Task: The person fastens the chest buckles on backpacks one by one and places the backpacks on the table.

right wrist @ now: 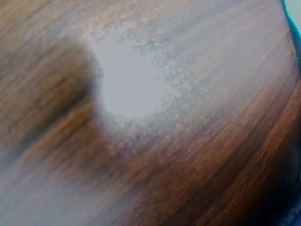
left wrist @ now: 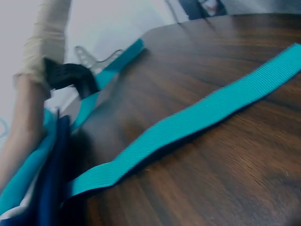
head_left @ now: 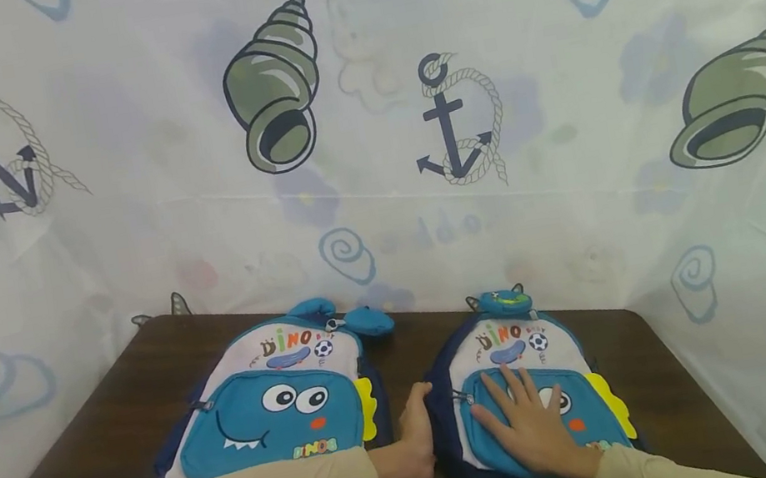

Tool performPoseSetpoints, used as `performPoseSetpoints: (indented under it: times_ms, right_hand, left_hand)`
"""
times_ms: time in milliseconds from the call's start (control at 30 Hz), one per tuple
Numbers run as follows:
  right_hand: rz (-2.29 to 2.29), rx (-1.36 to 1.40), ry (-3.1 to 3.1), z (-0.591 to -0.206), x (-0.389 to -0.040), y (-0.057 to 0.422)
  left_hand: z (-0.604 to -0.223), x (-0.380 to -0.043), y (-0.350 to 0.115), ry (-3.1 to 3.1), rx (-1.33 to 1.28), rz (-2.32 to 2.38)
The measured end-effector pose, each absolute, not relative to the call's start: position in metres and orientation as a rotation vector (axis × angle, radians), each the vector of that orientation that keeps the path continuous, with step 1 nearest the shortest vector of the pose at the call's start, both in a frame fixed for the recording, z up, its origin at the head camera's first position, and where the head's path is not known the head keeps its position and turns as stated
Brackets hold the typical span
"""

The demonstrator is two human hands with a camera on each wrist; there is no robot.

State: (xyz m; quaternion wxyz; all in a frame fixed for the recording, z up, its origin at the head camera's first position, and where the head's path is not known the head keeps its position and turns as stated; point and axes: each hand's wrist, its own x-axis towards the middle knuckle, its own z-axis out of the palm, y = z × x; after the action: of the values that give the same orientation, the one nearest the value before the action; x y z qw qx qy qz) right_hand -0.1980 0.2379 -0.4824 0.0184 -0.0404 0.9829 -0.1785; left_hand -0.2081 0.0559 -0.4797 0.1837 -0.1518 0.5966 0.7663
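Observation:
Two matching blue and white dinosaur backpacks lie face up on the table. My right hand [head_left: 536, 425] rests with its fingers spread on the front pocket of the right backpack [head_left: 474, 355], covering part of the printed face. Against that bag's navy left side stands my left hand [head_left: 413, 445], thumb pointing up and touching the side; its other fingers are mostly hidden. The left backpack [head_left: 269, 419] lies beyond my left forearm, which crosses its lower edge. In the left wrist view, a teal strap [left wrist: 174, 129] stretches from the bag across the table.
The dark wood table [head_left: 107, 454] meets a white curtain [head_left: 382, 231] printed with shells and anchors at its back and sides. A soft blue piece [head_left: 369, 322] sits at the left bag's top, a round blue pendant [head_left: 505, 302] at the right bag's.

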Motion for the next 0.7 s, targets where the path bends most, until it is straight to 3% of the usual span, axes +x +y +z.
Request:
performPoseSetpoints:
  times_ms: [300, 700]
  right_hand:
    - [-0.642, -0.094, 3.031, -0.478, -0.196, 0.241]
    - [-0.847, -0.053, 3.022, -0.482, -0.182, 0.24]
  left_hand:
    - [-0.468, -0.206, 0.07, 1.752, -0.13, 2.18]
    - [-0.439, -0.196, 0.076, 1.699, -0.108, 2.213]
